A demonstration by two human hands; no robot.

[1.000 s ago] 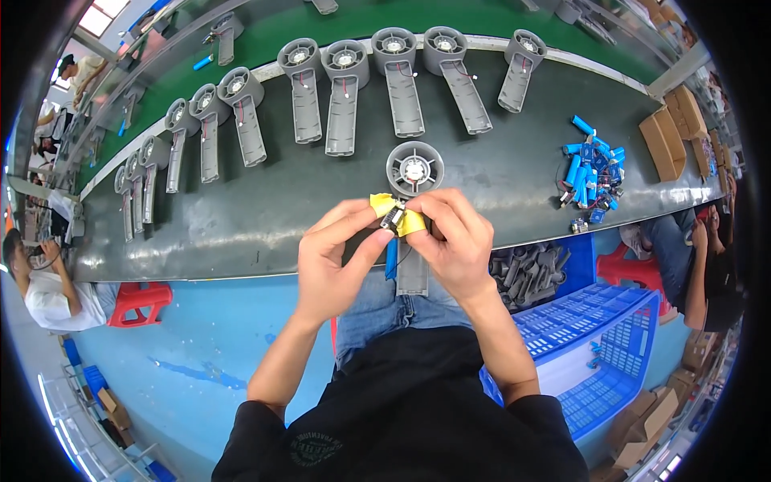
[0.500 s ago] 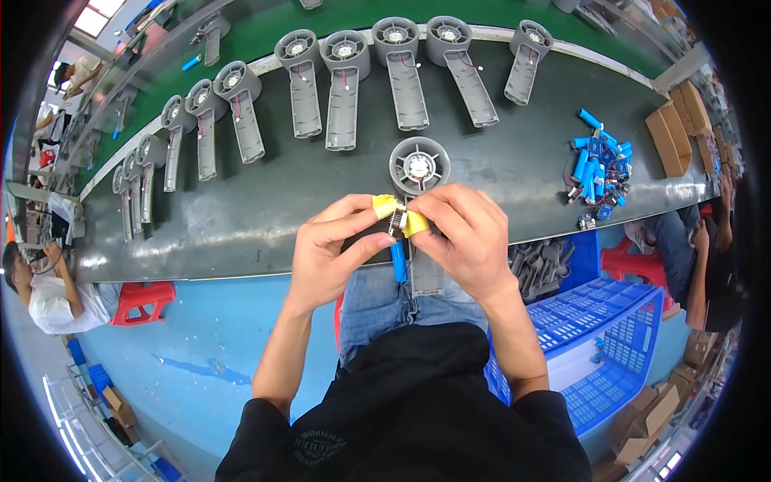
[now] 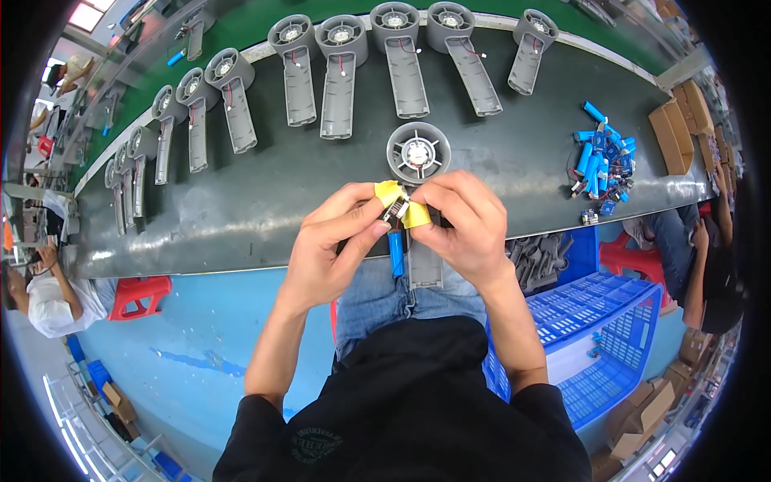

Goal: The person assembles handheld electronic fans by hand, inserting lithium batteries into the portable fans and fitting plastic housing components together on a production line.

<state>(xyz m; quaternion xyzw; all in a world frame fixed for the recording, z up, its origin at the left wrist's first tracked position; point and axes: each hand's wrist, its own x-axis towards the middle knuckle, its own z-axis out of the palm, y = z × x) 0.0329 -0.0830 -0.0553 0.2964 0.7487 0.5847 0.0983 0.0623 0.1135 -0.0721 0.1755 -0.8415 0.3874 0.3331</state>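
Near the table's front edge, my left hand [image 3: 325, 241] pinches a small circuit board [image 3: 396, 210] between thumb and index finger. My right hand [image 3: 464, 229] meets it from the other side, with thumb and index finger closed at the board's upper end. Yellow material [image 3: 389, 192] shows at the fingertips of both hands. Below the board hangs a blue cylindrical battery [image 3: 396, 254]. Just beyond my fingers lies a grey fan housing [image 3: 392, 163]; its open handle shell [image 3: 426, 267] extends toward my lap, partly covered by my right hand.
Several grey fan housings [image 3: 408, 80] line the table's far side. At right sits a pile of blue batteries with boards [image 3: 598, 165], near cardboard boxes [image 3: 671, 136]. Blue crates [image 3: 594, 313] stand right of my lap. Other people sit at both ends.
The board has tilted slightly between my fingers, and both hands keep their pinch. The table's far things appear a little shifted in the view.
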